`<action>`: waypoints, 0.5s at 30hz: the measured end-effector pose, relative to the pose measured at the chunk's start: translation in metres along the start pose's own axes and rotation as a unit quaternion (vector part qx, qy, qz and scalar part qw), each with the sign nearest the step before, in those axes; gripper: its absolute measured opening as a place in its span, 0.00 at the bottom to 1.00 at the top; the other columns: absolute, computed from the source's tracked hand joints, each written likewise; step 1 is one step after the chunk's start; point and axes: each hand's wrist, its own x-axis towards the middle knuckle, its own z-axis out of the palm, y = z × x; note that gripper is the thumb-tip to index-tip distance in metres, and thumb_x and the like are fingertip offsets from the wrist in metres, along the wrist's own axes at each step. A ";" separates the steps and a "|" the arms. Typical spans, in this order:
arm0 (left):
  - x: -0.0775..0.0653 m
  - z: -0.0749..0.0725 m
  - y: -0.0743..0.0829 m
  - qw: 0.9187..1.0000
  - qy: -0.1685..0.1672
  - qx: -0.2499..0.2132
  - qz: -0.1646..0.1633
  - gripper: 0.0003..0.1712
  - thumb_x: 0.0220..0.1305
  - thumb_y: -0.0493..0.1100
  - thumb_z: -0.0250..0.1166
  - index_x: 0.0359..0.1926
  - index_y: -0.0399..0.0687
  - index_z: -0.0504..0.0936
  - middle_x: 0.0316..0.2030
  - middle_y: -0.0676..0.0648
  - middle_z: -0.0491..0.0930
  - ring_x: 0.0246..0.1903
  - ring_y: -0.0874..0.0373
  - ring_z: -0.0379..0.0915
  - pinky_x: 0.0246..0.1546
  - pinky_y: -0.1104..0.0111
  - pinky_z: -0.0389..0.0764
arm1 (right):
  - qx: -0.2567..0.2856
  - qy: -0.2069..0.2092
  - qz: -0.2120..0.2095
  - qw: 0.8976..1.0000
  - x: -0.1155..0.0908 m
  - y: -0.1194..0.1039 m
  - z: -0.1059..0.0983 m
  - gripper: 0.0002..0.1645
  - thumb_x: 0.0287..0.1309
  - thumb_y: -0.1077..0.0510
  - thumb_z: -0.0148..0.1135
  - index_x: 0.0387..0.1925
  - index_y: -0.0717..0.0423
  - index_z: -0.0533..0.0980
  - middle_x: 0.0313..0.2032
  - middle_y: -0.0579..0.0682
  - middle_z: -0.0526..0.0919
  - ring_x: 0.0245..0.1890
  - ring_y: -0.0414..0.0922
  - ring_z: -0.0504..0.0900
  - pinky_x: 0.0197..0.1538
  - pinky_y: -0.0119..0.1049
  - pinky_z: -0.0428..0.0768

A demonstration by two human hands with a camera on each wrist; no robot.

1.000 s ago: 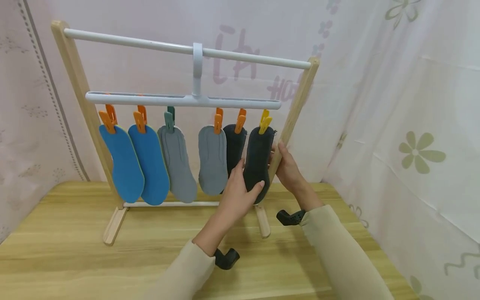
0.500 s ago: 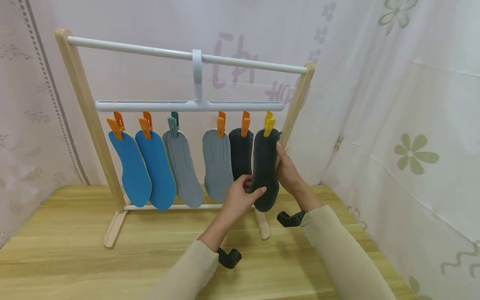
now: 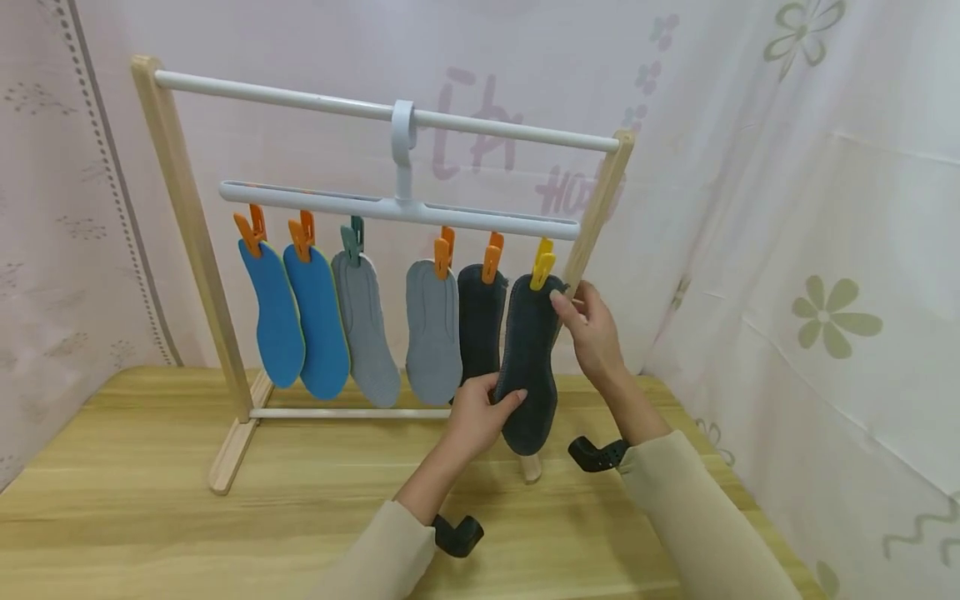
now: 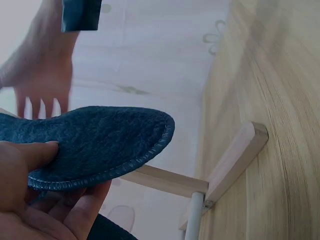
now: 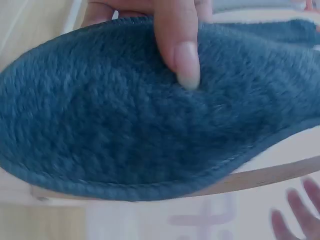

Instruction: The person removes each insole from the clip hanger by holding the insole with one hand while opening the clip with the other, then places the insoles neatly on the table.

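Observation:
A black fuzzy insole (image 3: 528, 358) hangs from a yellow clip (image 3: 543, 265) at the right end of a white hanger (image 3: 300, 198). My left hand (image 3: 476, 421) pinches its lower part, with the thumb (image 5: 185, 62) on the front face and the other fingers behind. My right hand (image 3: 597, 337) is beside the insole's upper right edge, its thumb at that edge; whether it touches is unclear. In the right wrist view the right hand's fingers (image 5: 302, 207) are spread. A second black insole (image 3: 480, 321) hangs just left, under an orange clip (image 3: 492, 257).
A wooden rack (image 3: 187, 225) with a white top rod (image 3: 300, 100) bears the hanger. Two grey insoles (image 3: 433, 333) and two blue insoles (image 3: 318, 325) hang clipped along it. The rack stands on a wood-grain table (image 3: 225, 542), before a patterned cloth (image 3: 750, 208).
The held insole has come lower, and the hanger now tilts down at its right end. My right hand has shifted from the rack's right post to beside the insole's top.

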 end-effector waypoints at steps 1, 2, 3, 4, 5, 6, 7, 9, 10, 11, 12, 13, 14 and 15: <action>0.000 0.001 0.000 1.000 0.003 0.000 0.001 0.10 0.70 0.44 0.66 0.35 0.43 0.86 0.14 0.53 0.69 0.12 0.64 0.59 0.16 0.73 0.64 | -0.006 0.045 -0.015 0.999 -0.001 -0.004 -0.002 0.35 0.71 0.39 0.53 0.69 0.55 0.67 0.62 0.57 0.75 0.62 0.52 0.75 0.63 0.51 0.74; 0.000 0.002 0.000 1.000 0.008 0.003 0.004 0.10 0.70 0.44 0.66 0.34 0.43 0.86 0.15 0.53 0.69 0.12 0.64 0.59 0.16 0.73 0.64 | -0.003 0.087 -0.033 0.996 -0.002 -0.009 -0.003 0.33 0.69 0.42 0.58 0.67 0.56 0.69 0.59 0.56 0.78 0.58 0.50 0.77 0.61 0.46 0.76; 0.000 0.002 -0.001 1.000 0.012 0.005 0.005 0.10 0.70 0.44 0.66 0.34 0.42 0.86 0.15 0.53 0.71 0.13 0.65 0.60 0.16 0.74 0.64 | 0.009 0.124 -0.054 0.991 -0.003 -0.014 -0.005 0.31 0.67 0.46 0.61 0.66 0.57 0.72 0.55 0.54 0.80 0.55 0.48 0.79 0.57 0.40 0.78; 0.000 0.003 -0.002 1.000 0.016 0.006 0.007 0.10 0.70 0.44 0.66 0.35 0.43 0.86 0.16 0.53 0.73 0.14 0.66 0.61 0.17 0.74 0.65 | 0.031 0.150 -0.077 0.985 -0.002 -0.020 -0.006 0.29 0.66 0.50 0.64 0.63 0.59 0.74 0.51 0.51 0.82 0.51 0.45 0.81 0.54 0.35 0.79; 0.000 0.004 -0.002 1.000 0.020 0.007 0.008 0.10 0.70 0.44 0.66 0.35 0.43 0.86 0.17 0.52 0.75 0.14 0.66 0.62 0.17 0.74 0.65 | 0.052 0.167 -0.100 0.979 -0.002 -0.025 -0.008 0.25 0.65 0.53 0.66 0.59 0.62 0.76 0.46 0.48 0.83 0.48 0.43 0.81 0.50 0.31 0.80; 0.000 0.005 -0.002 1.000 0.022 0.007 0.007 0.09 0.70 0.44 0.66 0.36 0.43 0.86 0.17 0.50 0.75 0.14 0.66 0.61 0.17 0.74 0.65 | 0.070 0.174 -0.121 0.975 -0.001 -0.030 -0.010 0.23 0.63 0.57 0.67 0.55 0.65 0.77 0.43 0.46 0.83 0.44 0.41 0.82 0.47 0.28 0.80; 0.000 0.005 -0.003 1.000 0.026 0.006 0.007 0.09 0.70 0.44 0.66 0.36 0.43 0.87 0.19 0.49 0.78 0.15 0.66 0.63 0.18 0.75 0.65 | 0.084 0.173 -0.136 0.972 0.001 -0.035 -0.013 0.19 0.63 0.59 0.67 0.52 0.66 0.78 0.40 0.43 0.83 0.42 0.39 0.82 0.45 0.26 0.81; 0.001 0.006 -0.003 0.999 0.032 0.002 0.006 0.08 0.69 0.44 0.67 0.38 0.44 0.87 0.22 0.46 0.83 0.16 0.66 0.65 0.18 0.75 0.67 | 0.098 0.150 -0.148 0.973 0.004 -0.045 -0.017 0.15 0.64 0.61 0.66 0.49 0.66 0.79 0.37 0.40 0.83 0.39 0.38 0.83 0.43 0.24 0.82; 0.001 0.007 -0.004 0.999 0.035 0.001 0.004 0.08 0.69 0.44 0.67 0.39 0.44 0.87 0.24 0.45 0.85 0.16 0.65 0.66 0.19 0.75 0.67 | 0.097 0.133 -0.144 0.976 0.006 -0.050 -0.019 0.15 0.65 0.59 0.65 0.49 0.65 0.79 0.38 0.40 0.83 0.39 0.37 0.83 0.43 0.24 0.83; 0.001 0.007 -0.004 0.999 0.037 0.001 0.003 0.08 0.69 0.44 0.67 0.40 0.44 0.87 0.26 0.44 0.86 0.18 0.66 0.69 0.20 0.75 0.69 | 0.097 0.114 -0.136 0.979 0.007 -0.054 -0.021 0.16 0.66 0.58 0.65 0.50 0.65 0.79 0.39 0.41 0.84 0.40 0.38 0.84 0.44 0.24 0.84; 0.001 0.008 -0.003 0.999 0.040 0.001 0.004 0.08 0.69 0.44 0.67 0.41 0.44 0.88 0.29 0.43 0.88 0.20 0.66 0.72 0.22 0.75 0.72 | 0.096 0.094 -0.125 0.983 0.009 -0.058 -0.023 0.17 0.67 0.56 0.64 0.52 0.64 0.79 0.41 0.42 0.85 0.41 0.38 0.85 0.45 0.24 0.84; 0.002 0.008 -0.003 0.999 0.043 0.001 0.005 0.09 0.69 0.43 0.67 0.42 0.43 0.88 0.32 0.43 0.89 0.23 0.66 0.75 0.24 0.75 0.74 | 0.092 0.072 -0.112 0.987 0.011 -0.061 -0.025 0.19 0.68 0.54 0.64 0.54 0.62 0.79 0.43 0.43 0.85 0.42 0.38 0.85 0.46 0.25 0.85; 0.002 0.009 -0.003 0.999 0.044 0.003 0.005 0.09 0.69 0.43 0.67 0.42 0.43 0.88 0.33 0.43 0.90 0.24 0.65 0.77 0.26 0.75 0.76 | 0.085 0.050 -0.098 0.990 0.013 -0.065 -0.027 0.22 0.68 0.52 0.63 0.57 0.62 0.79 0.46 0.45 0.85 0.44 0.38 0.85 0.47 0.25 0.85; 0.002 0.009 -0.003 0.999 0.045 0.006 0.005 0.09 0.69 0.43 0.67 0.43 0.42 0.88 0.34 0.42 0.90 0.26 0.65 0.79 0.27 0.75 0.77 | 0.073 0.027 -0.083 0.993 0.014 -0.067 -0.028 0.24 0.69 0.50 0.63 0.59 0.60 0.78 0.48 0.47 0.85 0.46 0.38 0.85 0.49 0.25 0.84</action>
